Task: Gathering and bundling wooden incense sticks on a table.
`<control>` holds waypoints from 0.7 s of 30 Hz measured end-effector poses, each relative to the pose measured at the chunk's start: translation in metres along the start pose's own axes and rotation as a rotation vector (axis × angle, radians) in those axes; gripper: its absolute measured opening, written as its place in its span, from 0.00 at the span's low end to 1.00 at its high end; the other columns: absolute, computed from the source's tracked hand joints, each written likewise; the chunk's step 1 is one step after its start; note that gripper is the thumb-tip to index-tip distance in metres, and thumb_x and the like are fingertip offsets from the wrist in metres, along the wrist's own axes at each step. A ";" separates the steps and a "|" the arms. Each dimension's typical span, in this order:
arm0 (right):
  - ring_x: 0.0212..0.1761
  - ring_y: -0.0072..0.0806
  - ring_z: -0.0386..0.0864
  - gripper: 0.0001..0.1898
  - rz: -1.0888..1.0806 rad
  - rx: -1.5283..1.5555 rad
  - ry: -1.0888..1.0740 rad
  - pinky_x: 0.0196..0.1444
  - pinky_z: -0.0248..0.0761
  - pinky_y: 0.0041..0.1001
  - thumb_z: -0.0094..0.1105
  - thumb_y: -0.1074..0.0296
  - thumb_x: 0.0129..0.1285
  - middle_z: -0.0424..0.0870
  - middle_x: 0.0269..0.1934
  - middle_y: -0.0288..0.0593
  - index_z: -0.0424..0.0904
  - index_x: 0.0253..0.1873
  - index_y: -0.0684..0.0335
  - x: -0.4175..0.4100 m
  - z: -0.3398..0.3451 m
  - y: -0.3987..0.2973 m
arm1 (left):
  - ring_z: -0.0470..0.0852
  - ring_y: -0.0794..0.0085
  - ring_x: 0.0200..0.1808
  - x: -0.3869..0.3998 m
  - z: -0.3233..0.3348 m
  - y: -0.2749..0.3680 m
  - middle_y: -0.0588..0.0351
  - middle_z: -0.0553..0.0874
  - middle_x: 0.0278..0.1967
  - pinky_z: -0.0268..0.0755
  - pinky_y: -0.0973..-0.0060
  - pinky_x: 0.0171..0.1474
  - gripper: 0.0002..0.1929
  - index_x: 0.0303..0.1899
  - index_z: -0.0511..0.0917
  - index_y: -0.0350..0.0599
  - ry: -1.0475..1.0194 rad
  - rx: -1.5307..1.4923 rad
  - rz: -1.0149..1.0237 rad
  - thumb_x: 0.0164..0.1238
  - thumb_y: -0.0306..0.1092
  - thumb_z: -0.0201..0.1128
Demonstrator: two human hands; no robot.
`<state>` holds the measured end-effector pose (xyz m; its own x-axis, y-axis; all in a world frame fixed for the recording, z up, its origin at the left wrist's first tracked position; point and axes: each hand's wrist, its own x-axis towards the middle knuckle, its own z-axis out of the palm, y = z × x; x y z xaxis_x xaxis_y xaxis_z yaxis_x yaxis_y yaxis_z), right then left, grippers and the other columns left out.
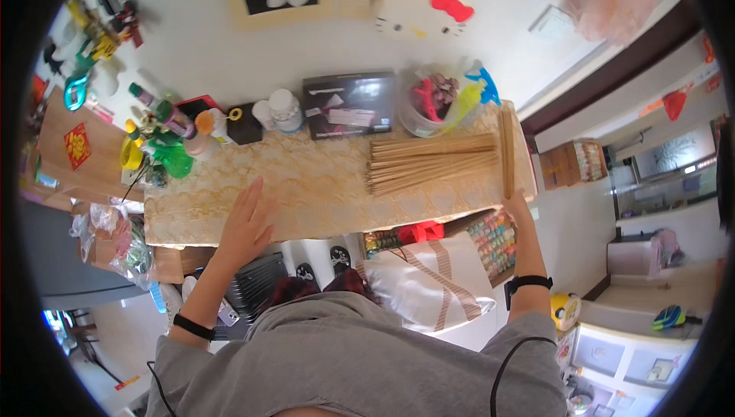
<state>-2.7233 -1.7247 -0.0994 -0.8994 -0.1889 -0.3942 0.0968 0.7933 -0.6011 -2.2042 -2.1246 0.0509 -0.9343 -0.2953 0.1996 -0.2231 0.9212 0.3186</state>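
My left hand [247, 225] hovers over the near left part of the table, palm inward, thumb apart from the fingers, with nothing in it. At the table's right end, my right hand [517, 206] grips the near end of a narrow bundle of thin bamboo sticks [507, 147], which points away from me along the table edge. Left of it lies a larger pile of similar sticks [433, 161], laid crosswise with their ends uneven at the left. Beneath them is a tablecloth [310, 182] with a gold pattern. My right fingertips are partly hidden.
Along the back stand a dark flat box [349, 104], white bottles [285, 110], a clear tub [422, 121] and a green spray bottle [175, 159]. Below the front edge are a satin cushion [428, 282] and a black ribbed case [255, 285]. A wall borders the back.
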 end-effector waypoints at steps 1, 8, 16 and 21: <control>0.18 0.38 0.77 0.22 0.047 0.045 -0.075 0.19 0.72 0.34 0.56 0.69 0.63 0.77 0.24 0.50 0.66 0.58 0.75 0.014 -0.004 0.017 | 0.60 0.45 0.71 -0.011 -0.010 -0.003 0.40 0.58 0.72 0.55 0.52 0.70 0.36 0.68 0.65 0.48 -0.010 -0.034 -0.089 0.54 0.27 0.64; 0.35 0.51 0.80 0.20 -0.794 -0.519 0.288 0.33 0.72 0.42 0.57 0.58 0.64 0.79 0.35 0.59 0.71 0.51 0.71 0.013 -0.032 0.075 | 0.64 0.45 0.68 -0.080 -0.039 -0.018 0.41 0.58 0.72 0.61 0.58 0.68 0.37 0.68 0.64 0.48 0.012 -0.089 -0.228 0.52 0.25 0.64; 0.36 0.58 0.77 0.17 -0.574 -0.327 0.626 0.36 0.68 0.47 0.48 0.58 0.72 0.78 0.33 0.63 0.72 0.49 0.71 -0.148 0.013 0.008 | 0.67 0.50 0.66 -0.214 -0.060 -0.016 0.44 0.67 0.67 0.64 0.62 0.66 0.36 0.70 0.61 0.49 0.168 -0.316 -0.396 0.57 0.27 0.64; 0.25 0.27 0.68 0.08 -0.981 -0.072 0.138 0.24 0.62 0.27 0.46 0.67 0.73 0.72 0.28 0.37 0.73 0.49 0.62 -0.267 0.132 -0.047 | 0.70 0.65 0.67 -0.257 -0.060 -0.009 0.52 0.72 0.65 0.63 0.64 0.67 0.41 0.71 0.60 0.49 0.262 -0.912 -0.515 0.56 0.37 0.72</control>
<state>-2.4313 -1.7884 -0.0574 -0.6099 -0.7147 0.3425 -0.7386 0.3559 -0.5726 -1.9450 -2.0719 0.0524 -0.6748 -0.7380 0.0023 -0.1799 0.1674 0.9693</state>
